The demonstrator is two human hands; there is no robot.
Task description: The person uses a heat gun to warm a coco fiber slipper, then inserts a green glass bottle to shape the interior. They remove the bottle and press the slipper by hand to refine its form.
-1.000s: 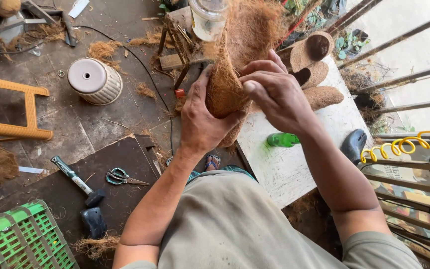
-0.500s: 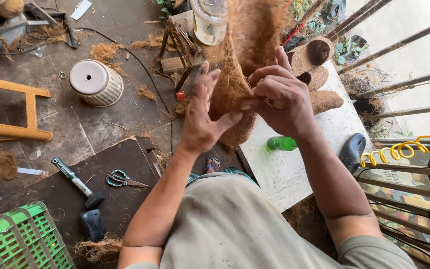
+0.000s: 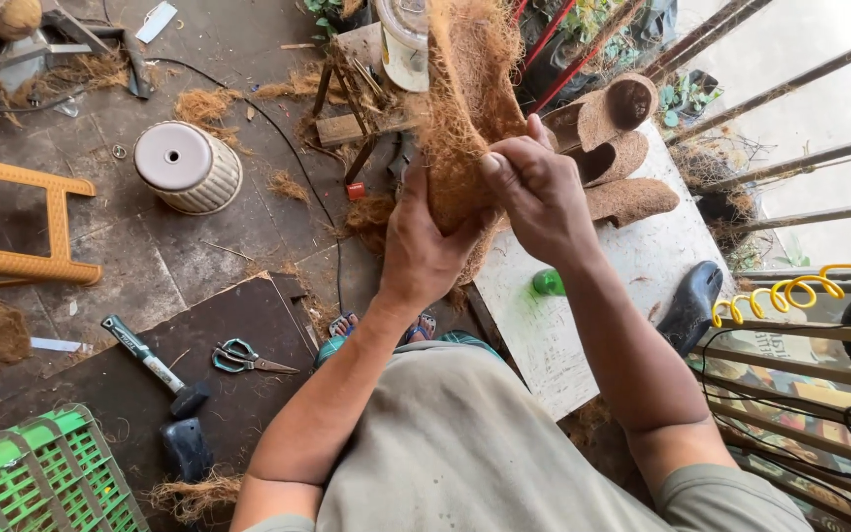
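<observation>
- Both hands work one sheet of brown coconut fibre (image 3: 465,108), held up in the upper middle of the frame, above the white board (image 3: 583,325) and the cluttered floor.
- Left hand (image 3: 424,246): fingers wrapped around the lower end of the fibre from the left, thumb side toward the sheet; grip closed on the material.
- Right hand (image 3: 542,192): fingers curled tight, pinching the same lower edge from the right; knuckles face the camera, fingertips hidden in the fibre.
- Change against half a second ago: the left hand then stood with fingers spread flat against the fibre; now it is closed around it. The two hands sit closer, almost touching at the lower end.
- Change against one second ago: the fibre stands taller and narrower in the frame, its lower part gathered between the hands rather than cupped as a rounded wad.
- Judgement: the sheet looks to be getting rolled or bunched into a tighter form; the closed left grip suggests the shaping step is under way, not finished.
- Unchanged around it: finished fibre cups (image 3: 618,118) at upper right on the board, a green bottle (image 3: 548,283) beside the right forearm, scissors (image 3: 243,357) and a hammer (image 3: 155,365) on the dark mat at lower left, an overturned white pot (image 3: 187,167) at upper left.
</observation>
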